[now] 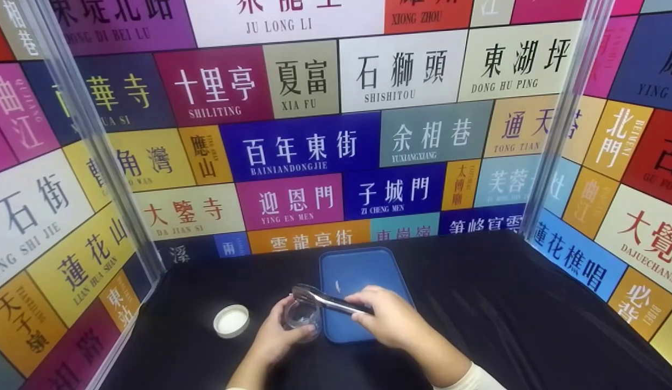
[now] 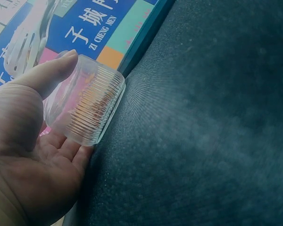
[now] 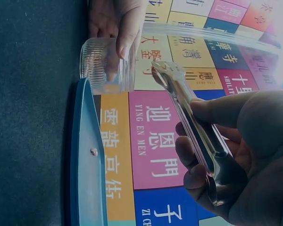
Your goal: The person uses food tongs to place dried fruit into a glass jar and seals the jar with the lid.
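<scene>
My left hand (image 1: 281, 330) holds a clear ribbed jar (image 2: 92, 101) with fingers and thumb around its side; the jar stands on the black cloth beside the tray. Metal tongs (image 3: 191, 117) are gripped in my right hand (image 1: 387, 317), their tips above the jar's mouth. Whether anything sits between the tips is hard to tell. A small pale piece (image 3: 94, 151) lies on the blue tray (image 1: 363, 265). Some faint content shows through the jar's wall, too unclear to name.
A round white lid (image 1: 231, 321) lies on the black cloth (image 1: 476, 325) left of the jar. Panels printed with colourful place names (image 1: 303, 146) surround the table at the back and sides, with clear upright strips (image 1: 563, 124) at the corners.
</scene>
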Demonstrator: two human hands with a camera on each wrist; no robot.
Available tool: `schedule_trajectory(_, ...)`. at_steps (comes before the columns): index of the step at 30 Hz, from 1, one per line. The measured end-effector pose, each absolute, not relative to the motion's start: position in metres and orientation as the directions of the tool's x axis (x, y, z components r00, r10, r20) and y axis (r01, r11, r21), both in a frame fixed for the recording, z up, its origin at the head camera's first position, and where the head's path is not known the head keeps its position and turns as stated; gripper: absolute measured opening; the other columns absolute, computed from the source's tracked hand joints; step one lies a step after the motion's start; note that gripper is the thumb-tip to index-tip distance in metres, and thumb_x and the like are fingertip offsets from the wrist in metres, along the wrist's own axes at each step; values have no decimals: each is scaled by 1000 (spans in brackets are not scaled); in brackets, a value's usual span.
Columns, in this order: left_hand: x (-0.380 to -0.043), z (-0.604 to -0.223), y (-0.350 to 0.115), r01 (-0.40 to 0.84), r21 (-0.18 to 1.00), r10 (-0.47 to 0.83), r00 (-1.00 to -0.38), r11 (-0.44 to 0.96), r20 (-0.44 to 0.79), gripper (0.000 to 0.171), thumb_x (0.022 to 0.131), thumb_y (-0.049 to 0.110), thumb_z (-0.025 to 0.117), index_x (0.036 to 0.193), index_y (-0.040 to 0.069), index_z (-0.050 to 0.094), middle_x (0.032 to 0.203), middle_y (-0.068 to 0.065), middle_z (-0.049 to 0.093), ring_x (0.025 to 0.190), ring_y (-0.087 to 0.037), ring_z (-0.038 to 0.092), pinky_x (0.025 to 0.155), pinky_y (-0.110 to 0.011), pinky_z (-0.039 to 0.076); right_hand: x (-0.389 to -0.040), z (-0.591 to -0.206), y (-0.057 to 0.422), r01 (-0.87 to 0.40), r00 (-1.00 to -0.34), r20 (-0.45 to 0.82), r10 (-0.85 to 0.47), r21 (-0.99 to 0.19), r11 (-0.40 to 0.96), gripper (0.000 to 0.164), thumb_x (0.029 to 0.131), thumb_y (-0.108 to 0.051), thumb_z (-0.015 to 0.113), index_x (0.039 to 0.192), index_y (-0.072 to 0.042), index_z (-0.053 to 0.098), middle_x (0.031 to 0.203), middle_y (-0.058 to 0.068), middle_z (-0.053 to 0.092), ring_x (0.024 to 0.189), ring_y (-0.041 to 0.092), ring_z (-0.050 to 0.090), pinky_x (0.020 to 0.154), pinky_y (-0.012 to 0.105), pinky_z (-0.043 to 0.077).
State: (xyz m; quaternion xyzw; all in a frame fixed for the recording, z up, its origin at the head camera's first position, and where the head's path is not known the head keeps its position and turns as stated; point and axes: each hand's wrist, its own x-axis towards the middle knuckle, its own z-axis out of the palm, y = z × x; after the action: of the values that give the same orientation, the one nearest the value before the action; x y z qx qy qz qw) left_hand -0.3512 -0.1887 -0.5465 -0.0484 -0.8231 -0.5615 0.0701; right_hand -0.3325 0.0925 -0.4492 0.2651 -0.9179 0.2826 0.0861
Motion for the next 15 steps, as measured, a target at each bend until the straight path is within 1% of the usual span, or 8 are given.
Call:
schedule_trajectory(8,-351,-547,-189,149,915,-5,-987,375,163,98,79,26,94,158,0,43,153,-26,59,139,-41,59,122,-62,41,-332,-450,92,-534,-846,300,-441,-473,701,31,97,-22,77,128,-23,79,118,-3,77,115,23,71,104,53,57)
schedule_trajectory(15,-351,-546,-189,143,911,-13,-987,386,161,97,78,27,94,157,2,45,152,-25,61,138,-41,59,121,-63,41,-333,-451,92,-538,-843,304,-444,-469,700,30,97,-21,77,127,-21,79,116,-3,77,113,22,71,103,52,57)
